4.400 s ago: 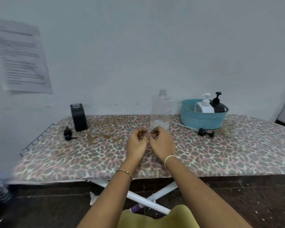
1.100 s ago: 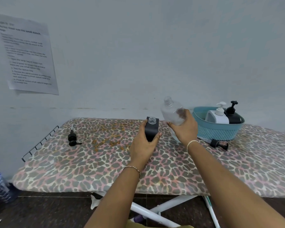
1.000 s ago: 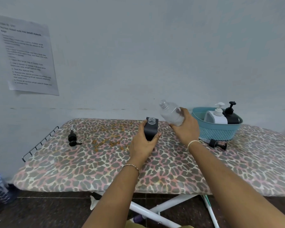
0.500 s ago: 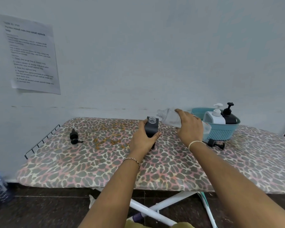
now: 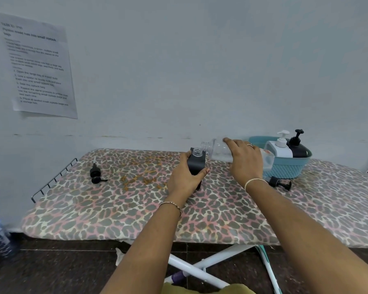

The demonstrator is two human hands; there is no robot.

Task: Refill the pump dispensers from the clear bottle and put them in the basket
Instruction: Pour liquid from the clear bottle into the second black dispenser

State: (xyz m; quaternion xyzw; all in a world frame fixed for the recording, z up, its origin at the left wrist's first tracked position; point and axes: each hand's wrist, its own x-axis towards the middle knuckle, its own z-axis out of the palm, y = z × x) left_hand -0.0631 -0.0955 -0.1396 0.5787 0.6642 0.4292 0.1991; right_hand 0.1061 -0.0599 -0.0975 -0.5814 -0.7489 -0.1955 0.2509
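The right hand (image 5: 245,161) has its grip closed over the top of the clear bottle (image 5: 221,151), fingers draped across the barrel, and holds it tipped nearly flat. The bottle's long axis runs left to right, open neck pointing left. That neck sits just beside and slightly above the open mouth of the black dispenser (image 5: 197,163), off to its right; the two openings are close but do not look lined up yet, and I cannot tell whether any liquid is running.

The left hand (image 5: 184,177) has its grip wrapped shut around the lower body of the black dispenser, thumb on the right face, and holds it upright on the table (image 5: 136,209). The coming move turns on that small offset: in my judgement the neck needs to travel a touch further left to sit over the mouth, and the right hand is the one placed to do it while the left steadies the target.

Further out, the teal basket (image 5: 285,169) stands behind the right hand with a white dispenser (image 5: 279,148) and a dark dispenser (image 5: 296,147) already in it. One loose black pump head (image 5: 279,183) lies on the table just in front of the basket; another pump head (image 5: 96,175) lies well to the left.
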